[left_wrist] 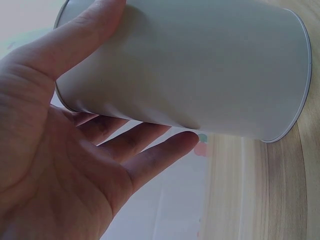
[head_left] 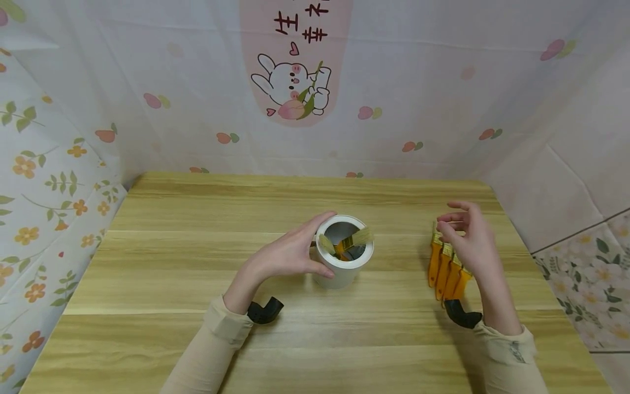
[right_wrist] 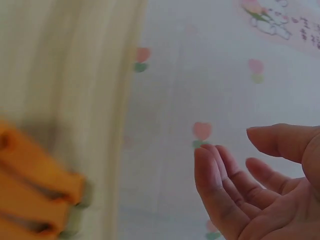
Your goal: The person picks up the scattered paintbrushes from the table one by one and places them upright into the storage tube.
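Observation:
A white can (head_left: 336, 280) stands upright near the middle of the table. My left hand (head_left: 295, 253) holds its side, thumb at the front and fingers behind; the left wrist view shows the thumb lying along the can's smooth wall (left_wrist: 200, 70). Out of the can's mouth stick two paintbrush heads (head_left: 361, 236) with pale bristles. On the right, my right hand (head_left: 473, 241) is raised above a row of orange-handled paintbrushes (head_left: 445, 276), partly covering their bristle ends. Its fingers bend loosely, with a gap between thumb and fingertips and nothing held, as the right wrist view shows.
The wooden table (head_left: 197, 219) ends at a patterned cloth (head_left: 197, 98) hanging along its back. More printed cloth borders the left and right sides. A black curved piece (head_left: 266, 310) sits at the left wrist, another (head_left: 461, 314) at the right.

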Demonstrator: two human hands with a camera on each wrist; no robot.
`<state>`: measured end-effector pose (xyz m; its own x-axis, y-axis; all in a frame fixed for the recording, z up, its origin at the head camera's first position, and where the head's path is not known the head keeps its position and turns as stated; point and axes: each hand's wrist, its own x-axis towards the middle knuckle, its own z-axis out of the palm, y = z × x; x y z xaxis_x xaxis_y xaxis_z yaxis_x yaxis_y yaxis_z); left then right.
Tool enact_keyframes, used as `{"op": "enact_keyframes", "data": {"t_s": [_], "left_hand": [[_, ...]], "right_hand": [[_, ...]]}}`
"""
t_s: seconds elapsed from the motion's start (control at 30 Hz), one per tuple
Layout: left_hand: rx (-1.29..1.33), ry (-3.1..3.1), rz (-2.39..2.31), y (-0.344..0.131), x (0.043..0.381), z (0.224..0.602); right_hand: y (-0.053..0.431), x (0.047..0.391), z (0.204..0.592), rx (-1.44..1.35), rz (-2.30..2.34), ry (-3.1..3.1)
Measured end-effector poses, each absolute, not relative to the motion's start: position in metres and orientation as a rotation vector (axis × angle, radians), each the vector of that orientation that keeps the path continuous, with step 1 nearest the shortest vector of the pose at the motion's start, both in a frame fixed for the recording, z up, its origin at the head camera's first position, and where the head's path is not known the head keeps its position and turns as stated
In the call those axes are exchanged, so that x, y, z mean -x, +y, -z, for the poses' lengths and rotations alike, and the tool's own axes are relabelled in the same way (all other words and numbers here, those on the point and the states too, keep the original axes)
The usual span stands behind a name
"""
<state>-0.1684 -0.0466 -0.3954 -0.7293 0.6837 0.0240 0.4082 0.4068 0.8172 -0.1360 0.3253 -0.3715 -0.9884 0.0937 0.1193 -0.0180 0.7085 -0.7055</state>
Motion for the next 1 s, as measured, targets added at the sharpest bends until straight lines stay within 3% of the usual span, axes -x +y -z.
{"op": "enact_keyframes", "data": {"t_s": [0.67,1.0], "left_hand": [[-0.935,2.350,-1.240,-0.047,0.168,0.397],[-0.935,2.345,-1.240,-0.046,0.168,0.396]], "right_hand": [[0.352,0.142,0.416,0.233,-1.131,-3.064],[0.343,0.142,0.424,0.183,-0.835,-3.120]]}}
